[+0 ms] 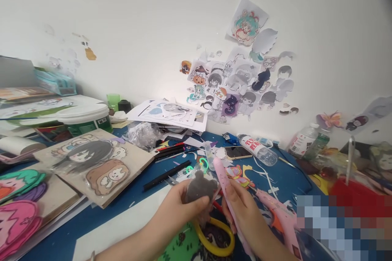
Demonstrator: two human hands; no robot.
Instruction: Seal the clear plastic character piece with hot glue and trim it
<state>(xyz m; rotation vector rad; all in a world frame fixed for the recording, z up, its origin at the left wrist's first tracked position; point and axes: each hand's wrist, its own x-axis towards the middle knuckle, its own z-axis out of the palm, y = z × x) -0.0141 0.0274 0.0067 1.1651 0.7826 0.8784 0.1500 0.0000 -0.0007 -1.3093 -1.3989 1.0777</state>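
Nearest, the left hand [180, 204] is pinched around a small grey felt cutout [200, 186], thumb across its lower edge, holding it upright above the blue table [122, 195]. Just right of it, the right hand [245, 212] is closed about a pink pen-shaped tool [225, 187]; its long axis runs from near-right up to far-left, the tip pointing away beside the cutout's right edge (contact cannot be confirmed). Below both hands lies a yellow ring [214, 244]. A pink glue gun [275, 216] lies just right of the right hand. Farther off, a black marker [167, 175] lies to the left, a phone [237, 152] and a clear bottle [259, 149] beyond. Drawn cardboard panels [98, 163] occupy the left side; paper cutouts [232, 85] cover the far wall.
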